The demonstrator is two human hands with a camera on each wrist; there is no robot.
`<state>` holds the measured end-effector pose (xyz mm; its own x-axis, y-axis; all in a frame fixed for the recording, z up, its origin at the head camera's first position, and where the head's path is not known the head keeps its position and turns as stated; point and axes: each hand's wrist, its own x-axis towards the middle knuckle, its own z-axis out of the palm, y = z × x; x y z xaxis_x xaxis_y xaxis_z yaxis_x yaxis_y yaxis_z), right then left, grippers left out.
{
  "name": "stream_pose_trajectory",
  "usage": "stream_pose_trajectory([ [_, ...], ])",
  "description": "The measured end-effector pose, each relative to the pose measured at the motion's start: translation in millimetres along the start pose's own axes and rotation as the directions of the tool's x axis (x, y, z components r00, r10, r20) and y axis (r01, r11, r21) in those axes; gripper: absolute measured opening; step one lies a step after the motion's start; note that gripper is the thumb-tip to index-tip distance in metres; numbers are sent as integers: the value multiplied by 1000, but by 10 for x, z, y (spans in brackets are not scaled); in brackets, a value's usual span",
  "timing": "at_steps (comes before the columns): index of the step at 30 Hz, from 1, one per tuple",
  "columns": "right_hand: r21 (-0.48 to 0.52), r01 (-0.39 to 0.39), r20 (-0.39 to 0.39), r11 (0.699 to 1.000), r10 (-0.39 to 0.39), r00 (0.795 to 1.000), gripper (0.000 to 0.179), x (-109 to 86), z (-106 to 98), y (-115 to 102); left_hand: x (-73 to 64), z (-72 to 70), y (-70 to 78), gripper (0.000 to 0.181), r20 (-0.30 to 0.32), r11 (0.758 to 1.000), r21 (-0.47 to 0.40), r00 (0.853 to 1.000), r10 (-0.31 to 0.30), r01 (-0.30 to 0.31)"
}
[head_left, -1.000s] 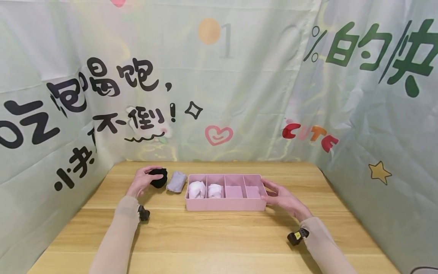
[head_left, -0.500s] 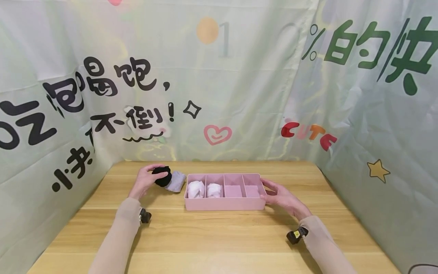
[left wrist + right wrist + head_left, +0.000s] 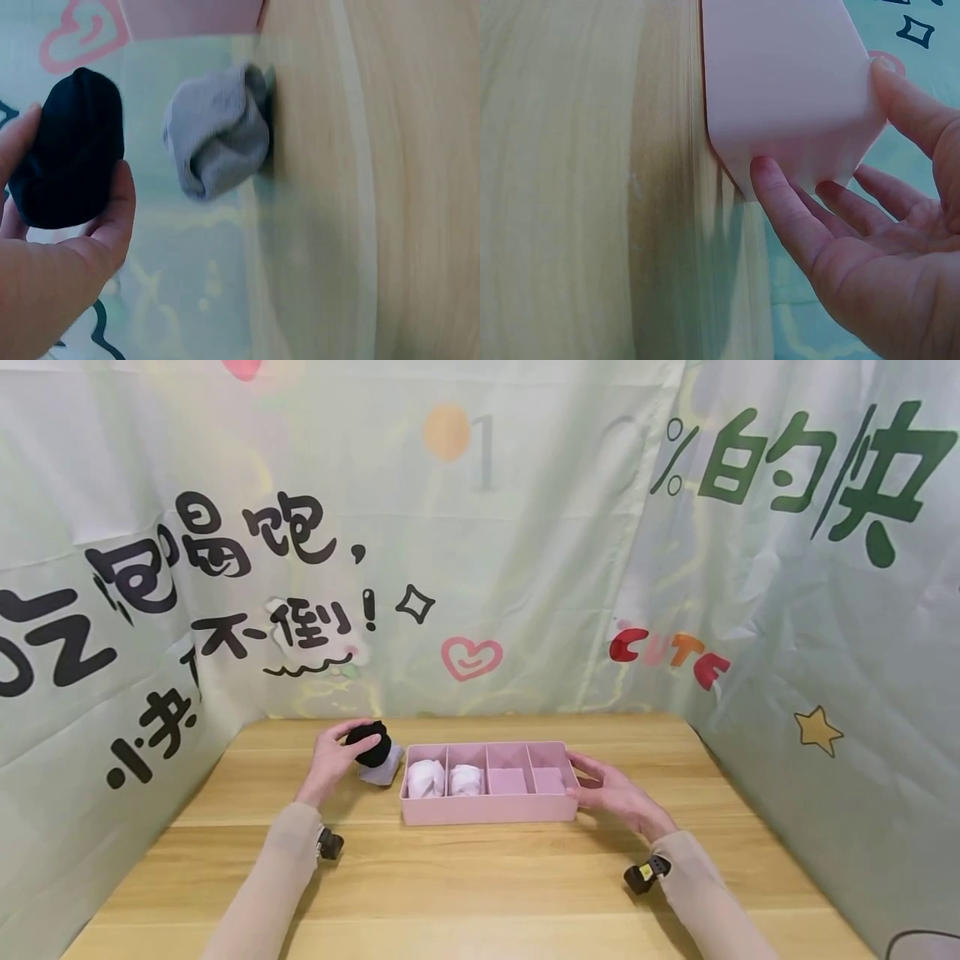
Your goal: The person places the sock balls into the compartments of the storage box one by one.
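Note:
A balled-up black sock point(image 3: 370, 744) is pinched between the thumb and fingers of my left hand point(image 3: 335, 760), raised off the table. Behind and just below it in the head view lies a folded grey sock point(image 3: 217, 135), partly hidden by the black one. My right hand point(image 3: 618, 793) touches the right end of a pink divided box point(image 3: 487, 811), its fingertips on the end wall and thumb at the rim point(image 3: 877, 82). White rolled socks point(image 3: 427, 778) sit one each in the two left compartments; the two right compartments show bare floors.
The box and socks stand toward the back of a wooden table point(image 3: 480, 885). A printed fabric curtain point(image 3: 555, 568) hangs close behind and along both sides. Each wrist carries a small black camera point(image 3: 330, 843).
My left hand has moved right with the black sock, from beside the grey sock to over it. My right hand stays at the box's end. The head view has shifted slightly.

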<state>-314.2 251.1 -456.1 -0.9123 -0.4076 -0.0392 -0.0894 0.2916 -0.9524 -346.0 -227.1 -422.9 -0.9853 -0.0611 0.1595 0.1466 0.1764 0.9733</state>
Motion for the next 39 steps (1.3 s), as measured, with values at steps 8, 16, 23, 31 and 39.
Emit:
stream_pose_trajectory([
  [8,25,10,19,1000,-11,1000,79,2,-2,-18,47,154,-71,50,-2,1000,-20,1000,16,-16],
  [16,37,12,23,999,-13,1000,78,4,5,-9,29,326,-62,48,10,998,-1,998,67,-67],
  [23,41,3,25,999,-4,1000,78,-1,3,-25,-41,494,-25,47,18,997,31,997,69,-70],
  [31,6,-2,12,1000,2,1000,80,-3,-9,-32,-65,648,-16,44,69,992,3,989,127,-128],
  [39,20,6,24,1000,-6,1000,79,10,-4,-21,-83,721,9,45,91,993,-36,989,113,-110],
])
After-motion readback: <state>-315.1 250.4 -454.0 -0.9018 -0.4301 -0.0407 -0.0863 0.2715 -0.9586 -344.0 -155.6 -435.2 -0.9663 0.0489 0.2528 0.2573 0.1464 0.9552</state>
